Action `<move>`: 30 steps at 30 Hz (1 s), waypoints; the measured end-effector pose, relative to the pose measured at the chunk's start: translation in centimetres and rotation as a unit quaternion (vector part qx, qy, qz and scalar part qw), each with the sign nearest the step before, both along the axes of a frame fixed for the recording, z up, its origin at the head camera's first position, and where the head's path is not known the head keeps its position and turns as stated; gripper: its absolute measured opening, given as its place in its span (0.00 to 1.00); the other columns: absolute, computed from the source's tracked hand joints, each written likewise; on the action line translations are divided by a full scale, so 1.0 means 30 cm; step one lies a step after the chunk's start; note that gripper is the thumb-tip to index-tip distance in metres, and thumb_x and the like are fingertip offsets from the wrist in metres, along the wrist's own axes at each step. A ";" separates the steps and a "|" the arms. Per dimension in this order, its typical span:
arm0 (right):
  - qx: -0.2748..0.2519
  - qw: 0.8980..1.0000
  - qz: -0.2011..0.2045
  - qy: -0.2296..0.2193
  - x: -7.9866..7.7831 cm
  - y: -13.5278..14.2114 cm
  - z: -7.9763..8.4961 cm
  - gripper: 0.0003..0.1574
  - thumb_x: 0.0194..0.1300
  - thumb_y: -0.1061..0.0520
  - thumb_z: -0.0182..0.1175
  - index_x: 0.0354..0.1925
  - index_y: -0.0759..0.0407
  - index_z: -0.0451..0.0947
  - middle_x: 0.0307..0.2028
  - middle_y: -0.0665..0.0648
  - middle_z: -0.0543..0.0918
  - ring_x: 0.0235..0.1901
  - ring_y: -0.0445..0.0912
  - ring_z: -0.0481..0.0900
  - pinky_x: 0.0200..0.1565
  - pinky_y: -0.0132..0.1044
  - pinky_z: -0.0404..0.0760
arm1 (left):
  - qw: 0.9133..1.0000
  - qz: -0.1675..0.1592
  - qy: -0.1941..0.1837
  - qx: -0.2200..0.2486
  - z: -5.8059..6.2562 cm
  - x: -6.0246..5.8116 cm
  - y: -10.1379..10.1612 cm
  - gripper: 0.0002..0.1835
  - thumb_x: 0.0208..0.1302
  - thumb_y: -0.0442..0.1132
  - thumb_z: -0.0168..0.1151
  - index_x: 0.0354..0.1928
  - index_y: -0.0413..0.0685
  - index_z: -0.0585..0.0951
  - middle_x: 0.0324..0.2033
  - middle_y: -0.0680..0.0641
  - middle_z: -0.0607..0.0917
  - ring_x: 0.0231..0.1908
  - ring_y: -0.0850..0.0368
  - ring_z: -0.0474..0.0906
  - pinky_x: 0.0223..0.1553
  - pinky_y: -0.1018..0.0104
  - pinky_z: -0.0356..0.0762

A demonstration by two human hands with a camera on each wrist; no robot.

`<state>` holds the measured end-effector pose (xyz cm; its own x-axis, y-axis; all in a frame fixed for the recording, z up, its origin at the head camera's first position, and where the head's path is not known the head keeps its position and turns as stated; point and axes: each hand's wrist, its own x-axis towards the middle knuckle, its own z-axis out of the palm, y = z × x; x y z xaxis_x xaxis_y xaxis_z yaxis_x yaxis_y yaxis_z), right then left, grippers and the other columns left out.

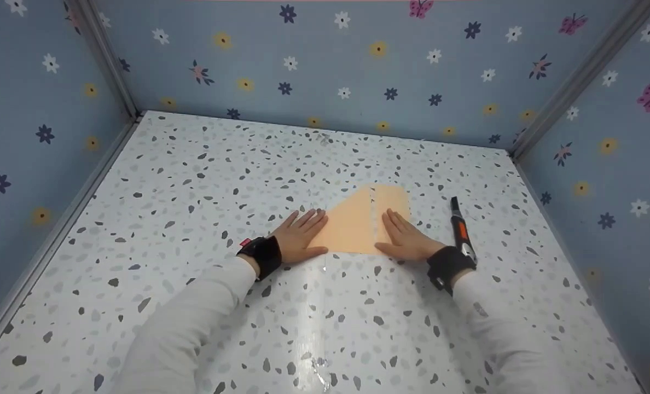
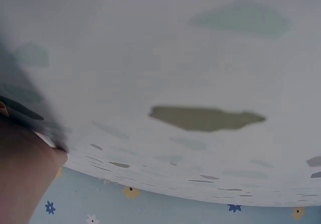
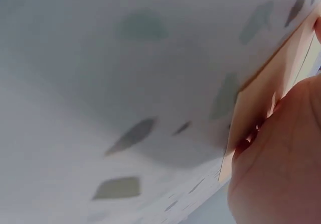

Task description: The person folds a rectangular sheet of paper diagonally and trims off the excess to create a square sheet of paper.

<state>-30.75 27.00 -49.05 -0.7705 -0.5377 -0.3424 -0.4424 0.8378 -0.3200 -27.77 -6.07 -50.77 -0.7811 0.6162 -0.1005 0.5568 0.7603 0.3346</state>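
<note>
Two flat pieces of orange paper lie side by side on the speckled tabletop, a narrow gap between them. My left hand [image 1: 301,236] rests palm down, fingers straight, over the left edge of the larger slanted piece [image 1: 350,227]. On the smaller right piece [image 1: 393,197] lies my right hand [image 1: 406,239], its fingers extended. The right wrist view shows part of that hand [image 3: 281,169] beside the paper's edge [image 3: 266,91]. Only a bit of the left hand [image 2: 25,171] enters the left wrist view. To the right of my right hand lies a black utility knife [image 1: 460,230] with an orange slider.
The white speckled tabletop [image 1: 204,180] carries the paper and knife. Blue flower-patterned panels [image 1: 314,65] stand at the back, left and right, joined by grey metal corner strips [image 1: 109,65]. A shiny clear strip [image 1: 311,323] runs along the table's front middle.
</note>
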 end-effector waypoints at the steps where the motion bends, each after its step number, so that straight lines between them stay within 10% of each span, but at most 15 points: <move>1: 0.000 1.000 -0.003 0.000 0.001 0.011 0.000 0.55 0.80 0.37 0.43 0.80 0.71 0.30 0.81 0.71 0.29 0.82 0.66 0.30 0.82 0.62 0.39 | 1.000 0.000 0.001 0.001 -0.006 -0.004 0.000 0.43 0.78 0.61 0.46 0.82 0.41 0.49 0.83 0.41 0.49 0.83 0.42 0.43 0.83 0.41 0.37; 11: -0.011 1.000 -0.020 0.010 0.012 0.099 -0.010 0.56 0.79 0.37 0.45 0.81 0.68 0.31 0.82 0.69 0.31 0.82 0.66 0.32 0.82 0.62 0.41 | 1.000 -0.001 0.014 -0.004 -0.050 -0.030 -0.002 0.44 0.77 0.63 0.44 0.82 0.43 0.47 0.83 0.43 0.47 0.84 0.43 0.42 0.84 0.41 0.36; 24: -0.031 0.998 -0.036 0.027 0.016 0.116 -0.008 0.57 0.77 0.36 0.51 0.81 0.66 0.37 0.83 0.68 0.36 0.83 0.65 0.37 0.81 0.62 0.46 | 1.000 -0.004 0.011 -0.001 0.027 0.011 0.001 0.43 0.77 0.59 0.48 0.80 0.37 0.52 0.82 0.37 0.52 0.82 0.38 0.47 0.82 0.38 0.40; 30: -0.036 0.998 -0.043 0.021 0.020 0.111 0.009 0.58 0.75 0.36 0.53 0.82 0.66 0.38 0.83 0.67 0.40 0.83 0.64 0.40 0.81 0.62 0.48 | 1.000 -0.004 0.011 -0.006 -0.028 -0.016 0.000 0.43 0.78 0.61 0.45 0.82 0.42 0.48 0.83 0.41 0.48 0.83 0.42 0.43 0.83 0.41 0.38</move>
<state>-30.16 30.34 -48.79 -0.8273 -0.4916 -0.2719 -0.3843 0.8483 -0.3644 -28.25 -6.08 -51.60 -0.7785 0.6210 -0.0908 0.5694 0.7597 0.3141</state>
